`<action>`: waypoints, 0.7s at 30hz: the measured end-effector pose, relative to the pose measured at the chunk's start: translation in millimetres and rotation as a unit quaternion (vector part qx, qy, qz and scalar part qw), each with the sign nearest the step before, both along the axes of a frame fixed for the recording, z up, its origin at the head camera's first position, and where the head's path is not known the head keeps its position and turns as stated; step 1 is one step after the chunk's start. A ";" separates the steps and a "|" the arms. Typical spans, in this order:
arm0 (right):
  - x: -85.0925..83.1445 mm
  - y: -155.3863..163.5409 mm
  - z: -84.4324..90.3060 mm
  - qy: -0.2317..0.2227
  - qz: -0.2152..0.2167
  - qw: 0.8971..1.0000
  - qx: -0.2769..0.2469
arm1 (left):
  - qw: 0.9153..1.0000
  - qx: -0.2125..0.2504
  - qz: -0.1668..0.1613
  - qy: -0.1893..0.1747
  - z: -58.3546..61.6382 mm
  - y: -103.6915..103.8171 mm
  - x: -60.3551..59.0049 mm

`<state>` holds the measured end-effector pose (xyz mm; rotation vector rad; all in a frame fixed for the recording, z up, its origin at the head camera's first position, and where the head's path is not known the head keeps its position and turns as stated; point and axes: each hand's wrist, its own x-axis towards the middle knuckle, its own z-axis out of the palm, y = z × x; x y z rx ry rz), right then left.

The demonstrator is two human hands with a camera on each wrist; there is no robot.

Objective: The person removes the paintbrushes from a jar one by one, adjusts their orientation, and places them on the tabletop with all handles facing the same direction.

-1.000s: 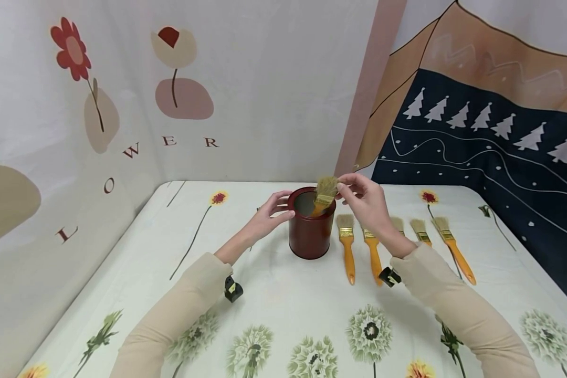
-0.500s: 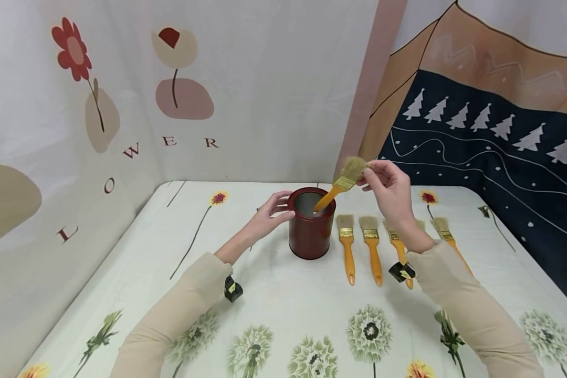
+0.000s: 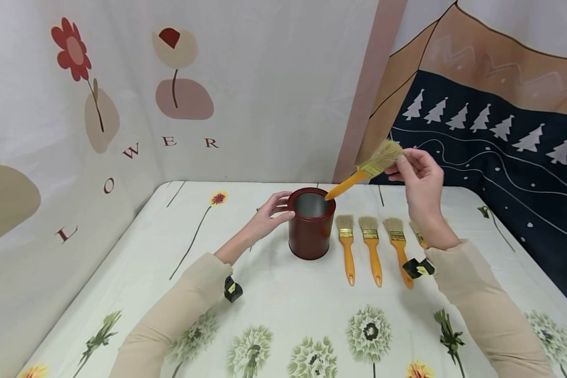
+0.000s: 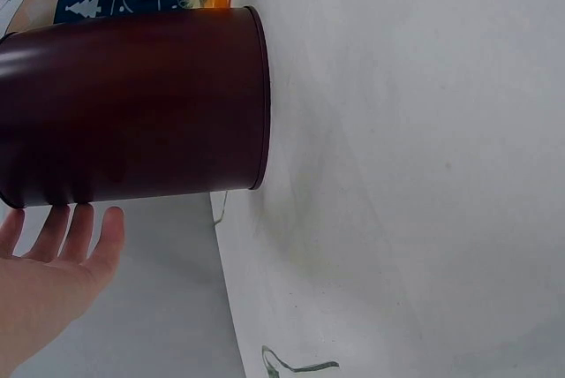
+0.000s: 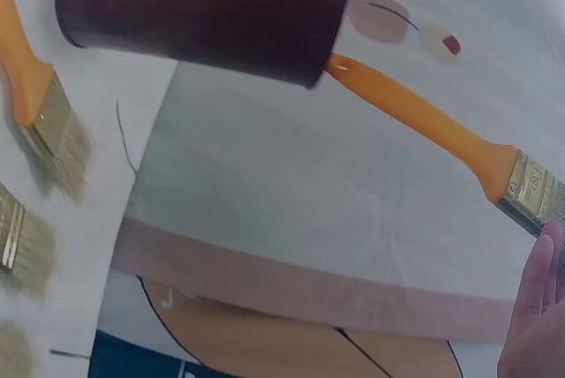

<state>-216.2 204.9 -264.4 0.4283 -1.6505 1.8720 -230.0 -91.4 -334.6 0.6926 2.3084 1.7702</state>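
In the head view a dark red, open-topped metal can [image 3: 310, 236] stands upright on the table. My left hand [image 3: 268, 216] rests its fingertips against the left side of its rim; in the left wrist view those fingers [image 4: 79, 241] look fairly straight and touch the can's wall. With fingers and thumb my right hand [image 3: 418, 181] pinches a paintbrush [image 3: 347, 185] by its bristles, tilted, with the orange handle pointing down to the can's right rim. The right wrist view shows the handle end beside the can's edge; whether it touches is unclear.
Right of the can, several paintbrushes lie in a row with bristles away from me, among them a near one [image 3: 347, 252], a middle one [image 3: 372, 252] and another [image 3: 399, 249]. My right forearm hides part of the row. A printed cloth [image 3: 264, 325] covers the table.
My right hand has risen and moved right with the paintbrush, drawing its handle up out of the can to the rim. My left hand and the can have stayed put.
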 end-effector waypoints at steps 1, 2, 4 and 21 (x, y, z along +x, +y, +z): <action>0.6 2.4 1.6 0.002 0.003 1.000 -0.012 | 1.000 0.000 0.000 0.000 0.0 0.0 0.1; 1.0 4.9 3.0 0.005 0.004 1.000 -0.020 | 1.000 0.000 0.000 -0.001 0.0 0.0 0.2; 1.9 9.9 5.4 0.012 -0.001 0.999 -0.030 | 1.000 0.000 0.000 -0.001 0.1 -0.1 0.3; 3.8 48.9 5.1 -0.027 -0.081 0.996 0.004 | 1.000 0.001 0.000 -0.006 0.8 -0.2 1.1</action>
